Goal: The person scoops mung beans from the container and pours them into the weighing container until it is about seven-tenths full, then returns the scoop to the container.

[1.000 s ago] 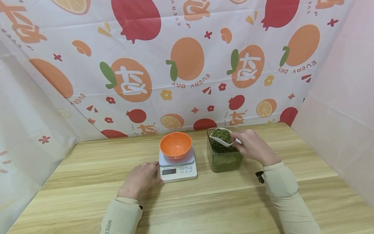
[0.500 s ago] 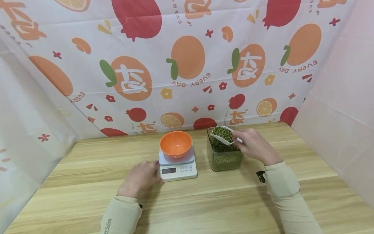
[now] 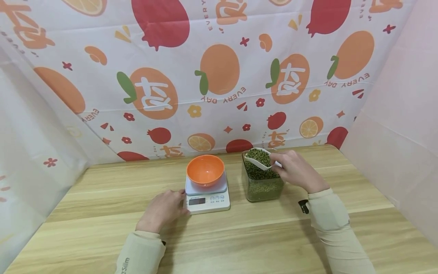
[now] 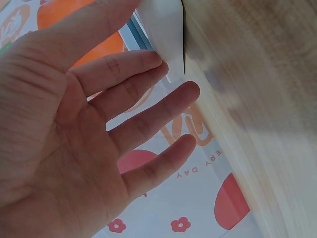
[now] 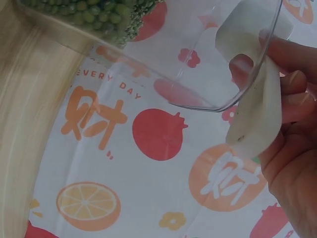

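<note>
My right hand (image 3: 295, 171) grips the handle of a white scoop (image 3: 257, 163), its fingers curled round the grip in the right wrist view. Small green beans (image 3: 259, 155) heap in the scoop, which is held at the mouth of a clear square container (image 3: 265, 190) filled with more of them. On the left, an orange bowl (image 3: 206, 171) sits on the platform of a white kitchen scale (image 3: 219, 205); no beans show inside it. My left hand (image 3: 162, 209) rests at the scale's left side, fingers loosely extended, with fingertips (image 4: 154, 58) right at its edge.
The wooden table (image 3: 219, 243) runs back to a fruit-patterned cloth (image 3: 184, 87) hanging behind. Pale sheets close off the left and right sides. A strip of tabletop separates the scale from the bean container.
The scoop with its beans has risen slightly at the container's mouth. My left hand, the scale and the bowl have stayed in place.
</note>
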`<move>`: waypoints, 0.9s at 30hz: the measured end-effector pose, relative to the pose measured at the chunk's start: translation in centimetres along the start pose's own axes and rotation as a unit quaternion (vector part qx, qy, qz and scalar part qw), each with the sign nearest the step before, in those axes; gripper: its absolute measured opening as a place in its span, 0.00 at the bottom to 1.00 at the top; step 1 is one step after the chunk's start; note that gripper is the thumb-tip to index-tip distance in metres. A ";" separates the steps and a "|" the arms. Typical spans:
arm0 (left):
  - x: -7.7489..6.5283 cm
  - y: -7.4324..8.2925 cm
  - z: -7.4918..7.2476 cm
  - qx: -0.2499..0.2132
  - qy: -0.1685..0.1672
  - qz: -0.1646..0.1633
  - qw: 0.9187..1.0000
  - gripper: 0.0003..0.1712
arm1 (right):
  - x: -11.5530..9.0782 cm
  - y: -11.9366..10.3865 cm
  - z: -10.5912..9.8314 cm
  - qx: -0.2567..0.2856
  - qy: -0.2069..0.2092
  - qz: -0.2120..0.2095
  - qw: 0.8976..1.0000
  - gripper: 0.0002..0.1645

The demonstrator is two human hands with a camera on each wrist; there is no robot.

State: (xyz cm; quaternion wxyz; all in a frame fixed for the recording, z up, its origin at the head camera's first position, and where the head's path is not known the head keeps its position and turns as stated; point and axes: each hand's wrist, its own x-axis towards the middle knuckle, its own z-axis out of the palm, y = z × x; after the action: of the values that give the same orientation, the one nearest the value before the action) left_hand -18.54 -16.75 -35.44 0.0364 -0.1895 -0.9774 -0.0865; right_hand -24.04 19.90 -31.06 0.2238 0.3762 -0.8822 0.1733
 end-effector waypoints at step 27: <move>0.0 0.2 -0.1 0.022 -0.001 0.002 1.000 0.24 | 3.0 -1.6 -0.9 -0.016 -0.013 -0.043 0.999 0.12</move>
State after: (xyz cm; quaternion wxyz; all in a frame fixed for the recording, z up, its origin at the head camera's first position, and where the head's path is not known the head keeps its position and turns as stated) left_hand -18.46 -16.58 -35.30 0.0397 -0.1907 -0.9787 -0.0651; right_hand -24.44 17.49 -28.44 0.2255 0.4122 -0.8708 0.1446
